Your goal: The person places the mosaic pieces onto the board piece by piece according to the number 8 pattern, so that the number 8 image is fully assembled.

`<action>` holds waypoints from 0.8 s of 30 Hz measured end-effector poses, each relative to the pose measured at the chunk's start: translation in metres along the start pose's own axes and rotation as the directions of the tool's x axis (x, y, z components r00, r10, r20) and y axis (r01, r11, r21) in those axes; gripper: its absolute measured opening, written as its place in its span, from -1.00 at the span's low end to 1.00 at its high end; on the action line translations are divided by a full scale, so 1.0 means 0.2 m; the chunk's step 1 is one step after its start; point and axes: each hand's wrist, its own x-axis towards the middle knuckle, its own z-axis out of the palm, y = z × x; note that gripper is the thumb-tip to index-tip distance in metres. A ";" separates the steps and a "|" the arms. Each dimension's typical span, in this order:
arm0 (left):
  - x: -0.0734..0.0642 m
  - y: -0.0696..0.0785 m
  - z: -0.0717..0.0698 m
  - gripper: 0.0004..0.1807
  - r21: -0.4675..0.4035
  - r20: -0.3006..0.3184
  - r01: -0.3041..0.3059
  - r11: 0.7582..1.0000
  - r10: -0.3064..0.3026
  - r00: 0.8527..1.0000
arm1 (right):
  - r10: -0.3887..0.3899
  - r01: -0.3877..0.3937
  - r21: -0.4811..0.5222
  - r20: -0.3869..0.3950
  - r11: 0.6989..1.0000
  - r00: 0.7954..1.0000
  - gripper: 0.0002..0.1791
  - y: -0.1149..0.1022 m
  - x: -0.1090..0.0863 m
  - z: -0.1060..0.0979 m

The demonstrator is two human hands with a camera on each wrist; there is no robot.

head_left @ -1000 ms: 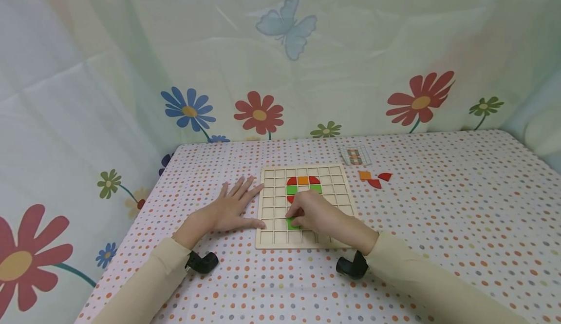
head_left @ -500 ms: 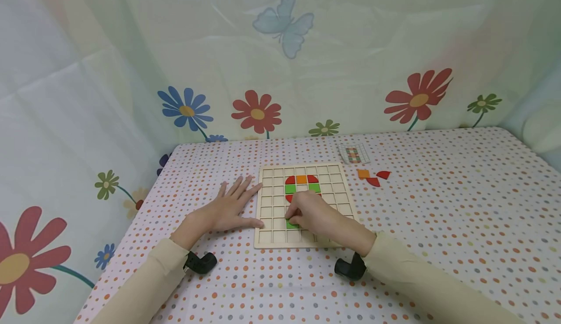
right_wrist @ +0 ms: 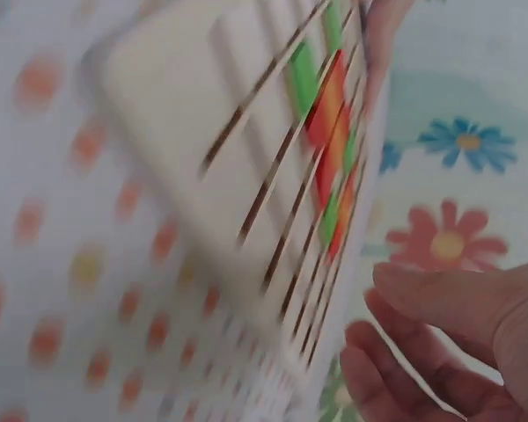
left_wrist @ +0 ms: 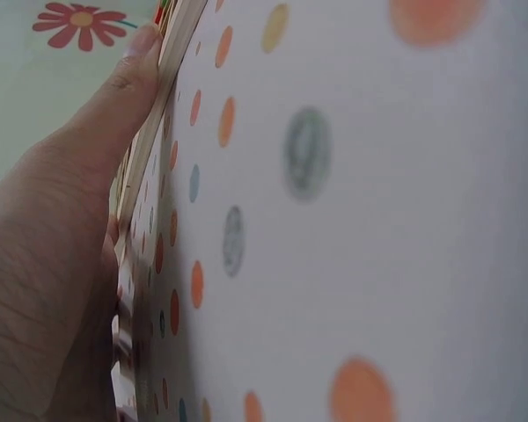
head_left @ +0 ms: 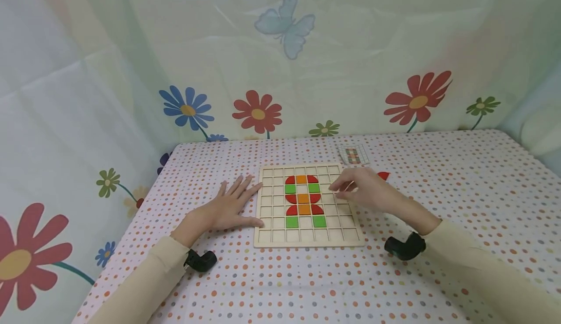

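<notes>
My left hand (head_left: 225, 211) lies spread on the table, thumb and a fingertip at the left edge of a wooden grid board (head_left: 268, 237). The left wrist view shows that thumb (left_wrist: 128, 83) on the board's edge. Over the board's right side is my right hand (head_left: 368, 190), its fingers loosely bent. Nothing shows between its thumb and fingers (right_wrist: 365, 352) in the right wrist view. Set in the grid are green squares (head_left: 291, 221), orange squares (head_left: 303, 199) and red quarter-circle pieces (head_left: 317, 209). Past the right hand a loose red piece (head_left: 383, 175) shows; the hand hides the others.
A small card with a printed coloured pattern (head_left: 353, 155), in a clear sleeve, lies behind the board's far right corner. The dotted tablecloth (head_left: 271, 290) covers the table. A flowered cloth backdrop (head_left: 210, 51) hangs behind and at the left.
My right hand has left the green square near the board's front and moved right and back, uncovering the front pieces. It now blocks most of the loose pieces. The left hand has stayed put.
</notes>
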 end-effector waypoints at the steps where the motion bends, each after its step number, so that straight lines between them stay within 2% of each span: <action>1: 0.00 0.00 0.00 0.17 -0.001 -0.002 -0.002 1.000 0.002 1.000 | 0.030 -0.032 -0.034 -0.034 0.999 0.999 -0.86 0.04 -0.01 -0.03; 3: 0.00 0.00 0.00 0.17 0.005 -0.001 0.002 1.000 -0.002 1.000 | 0.088 -0.095 -0.089 -0.083 0.991 0.993 -0.86 0.12 -0.03 -0.08; 6: 0.01 0.00 0.00 0.18 0.007 0.001 0.005 1.000 -0.006 1.000 | 0.148 -0.163 -0.118 -0.131 0.979 0.980 -0.85 0.23 -0.06 -0.13; 10: 0.01 0.00 0.01 0.19 -0.002 -0.002 0.007 1.000 -0.007 1.000 | 0.215 -0.232 -0.118 -0.143 0.965 0.966 -0.82 0.32 -0.06 -0.14; 14: 0.01 0.00 0.01 0.20 -0.007 0.004 0.011 1.000 -0.011 1.000 | 0.286 -0.297 -0.099 -0.116 0.950 0.951 -0.80 0.35 -0.06 -0.13; 24: 0.00 0.01 -0.01 0.17 -0.001 -0.005 0.003 1.000 -0.003 1.000 | 0.367 -0.373 -0.113 -0.069 0.921 0.928 -0.77 0.33 -0.05 -0.15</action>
